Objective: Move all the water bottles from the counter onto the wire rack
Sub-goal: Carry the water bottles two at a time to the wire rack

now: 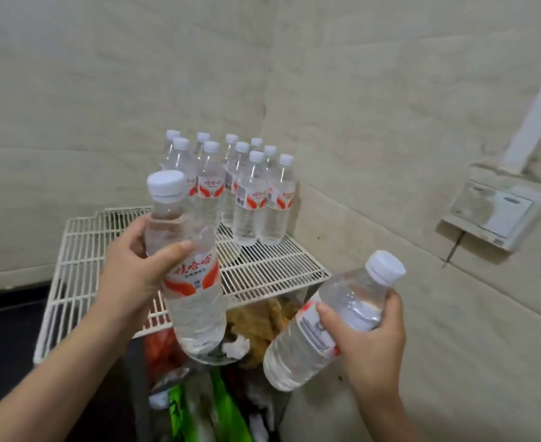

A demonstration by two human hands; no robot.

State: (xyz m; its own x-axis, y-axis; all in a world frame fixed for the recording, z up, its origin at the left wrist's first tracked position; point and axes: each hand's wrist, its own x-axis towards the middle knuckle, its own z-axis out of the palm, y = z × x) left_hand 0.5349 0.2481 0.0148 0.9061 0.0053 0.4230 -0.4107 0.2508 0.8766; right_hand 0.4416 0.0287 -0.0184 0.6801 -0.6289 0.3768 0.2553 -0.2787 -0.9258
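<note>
While the left hand [128, 275] clamps one upright bottle [189, 269] nearest the wire rack [81, 237], the right hand [371, 339] grips a tilted bottle [332, 320] farther right.

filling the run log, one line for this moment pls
left hand: holds bottle above wire rack | right hand: holds tilted bottle | rack: bottles clustered back corner

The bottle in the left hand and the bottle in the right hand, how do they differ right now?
The left-hand bottle is held nearly upright over the wire rack; the right-hand bottle is tilted, cap up and to the right, off the rack's front corner. The left-hand bottle shows its red logo; the right-hand bottle shows the label's white printed side. The left hand grips at the label, as does the right hand. Both are clear, white-capped and full-looking.
</note>
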